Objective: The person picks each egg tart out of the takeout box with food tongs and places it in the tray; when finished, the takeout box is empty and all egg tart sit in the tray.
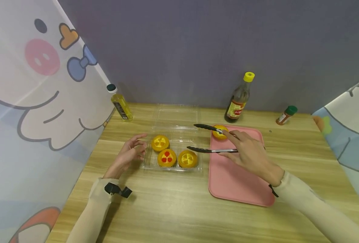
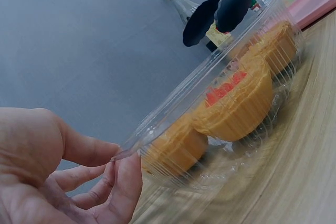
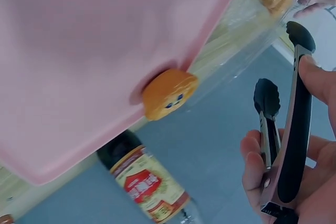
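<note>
**A:** Over to the left side, and pinching the edge of the clear box (image 1: 173,169) with the left hand (image 1: 130,152)! How tight a grip?

**B:** Closed right onto the plastic rim, thumb against fingers, at the box's left end.

**A:** And on the right?

**B:** Holding black-tipped tongs (image 1: 214,151) in the right hand (image 1: 249,150), grip curled about the arms. Spread wide at the tips, with nothing caught between.

**A:** On to the count! Three inside the box: a yellow-topped tart (image 1: 160,143) at the back left, a red-topped tart (image 1: 167,158) front and centre, a second yellow-topped tart (image 1: 187,159) front right. Open at the back, too, with a clear lid (image 1: 177,116) laid out behind.

**B:** And one more, out on the pink tray (image 1: 240,182), just beside the box: a blue-dotted tart (image 3: 165,95) at the far left corner. Crossed by one arm of the tongs in the head view, but well apart from them in the right wrist view.

**A:** Anything further back?

**B:** Add a yellow-capped sauce bottle (image 1: 236,109) behind the tray, an oil bottle (image 1: 122,107) off to the left and a green-capped jar (image 1: 285,116) off to the right, all on the wooden surface (image 1: 167,209).
</note>
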Demonstrator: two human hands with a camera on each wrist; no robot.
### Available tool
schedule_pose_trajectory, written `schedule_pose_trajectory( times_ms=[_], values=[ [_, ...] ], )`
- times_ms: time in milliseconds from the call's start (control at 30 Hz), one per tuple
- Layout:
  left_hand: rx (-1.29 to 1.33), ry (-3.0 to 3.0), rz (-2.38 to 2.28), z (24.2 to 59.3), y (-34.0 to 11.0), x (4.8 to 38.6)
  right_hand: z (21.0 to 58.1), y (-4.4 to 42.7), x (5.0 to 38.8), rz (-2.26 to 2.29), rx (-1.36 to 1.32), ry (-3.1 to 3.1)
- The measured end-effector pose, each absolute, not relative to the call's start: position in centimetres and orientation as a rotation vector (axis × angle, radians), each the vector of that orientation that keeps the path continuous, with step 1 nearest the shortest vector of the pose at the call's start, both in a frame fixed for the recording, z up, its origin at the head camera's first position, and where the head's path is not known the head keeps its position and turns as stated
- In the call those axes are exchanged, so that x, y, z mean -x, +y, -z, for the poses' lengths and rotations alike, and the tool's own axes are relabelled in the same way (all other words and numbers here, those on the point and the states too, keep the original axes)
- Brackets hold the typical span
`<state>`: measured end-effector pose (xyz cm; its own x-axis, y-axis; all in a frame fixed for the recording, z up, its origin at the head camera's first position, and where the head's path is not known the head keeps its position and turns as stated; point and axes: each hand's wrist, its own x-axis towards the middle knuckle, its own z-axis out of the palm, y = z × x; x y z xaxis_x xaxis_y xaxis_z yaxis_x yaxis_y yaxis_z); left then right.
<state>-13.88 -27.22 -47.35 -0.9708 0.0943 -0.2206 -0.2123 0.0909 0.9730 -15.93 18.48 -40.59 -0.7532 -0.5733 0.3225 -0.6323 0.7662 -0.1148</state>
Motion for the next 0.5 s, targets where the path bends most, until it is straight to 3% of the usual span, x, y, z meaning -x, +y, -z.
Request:
schedule_pose_trajectory(
  times_ms=[500],
  values=[
    [0.115,2.142,-1.967,47.1,-27.2,13.9,39.8,15.4,16.6,-0.321,-1.105,-2.732]
  ],
)
